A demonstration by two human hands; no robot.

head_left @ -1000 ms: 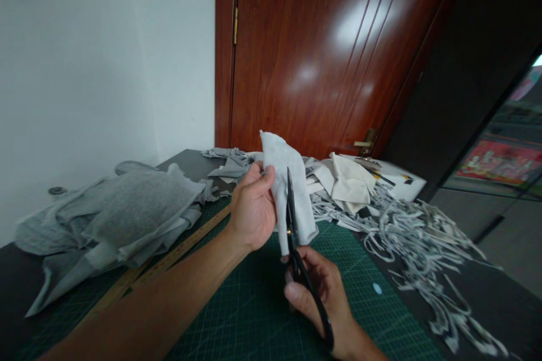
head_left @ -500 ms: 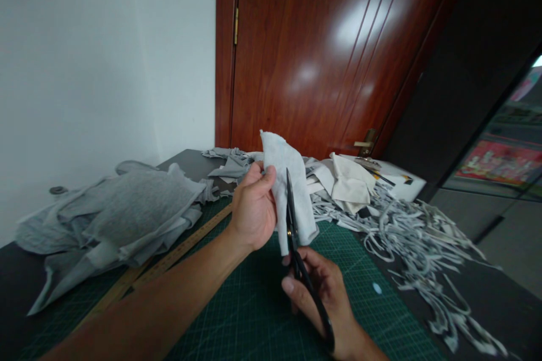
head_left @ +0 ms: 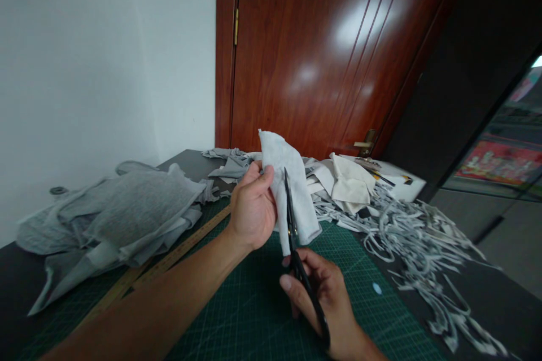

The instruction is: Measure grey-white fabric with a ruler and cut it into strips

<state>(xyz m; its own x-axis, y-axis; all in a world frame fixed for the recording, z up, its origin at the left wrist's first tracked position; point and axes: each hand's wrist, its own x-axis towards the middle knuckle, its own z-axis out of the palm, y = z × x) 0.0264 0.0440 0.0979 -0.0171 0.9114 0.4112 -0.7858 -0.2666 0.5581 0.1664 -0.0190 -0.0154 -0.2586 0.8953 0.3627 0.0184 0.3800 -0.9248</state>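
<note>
- Left hand (head_left: 254, 208) pinching grey cloth (head_left: 300, 180) at its two o'clock, mid-view;
- right hand (head_left: 334, 287), five o'clock, holding scissors (head_left: 291, 221) against the cloth;
- fabric strips (head_left: 406, 231) heaped at four o'clock

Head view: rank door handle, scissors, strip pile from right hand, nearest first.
1. Scissors: gripped in the right hand.
2. Strip pile: to that hand's right, slightly ahead.
3. Door handle: ahead, beyond the strips.
</note>
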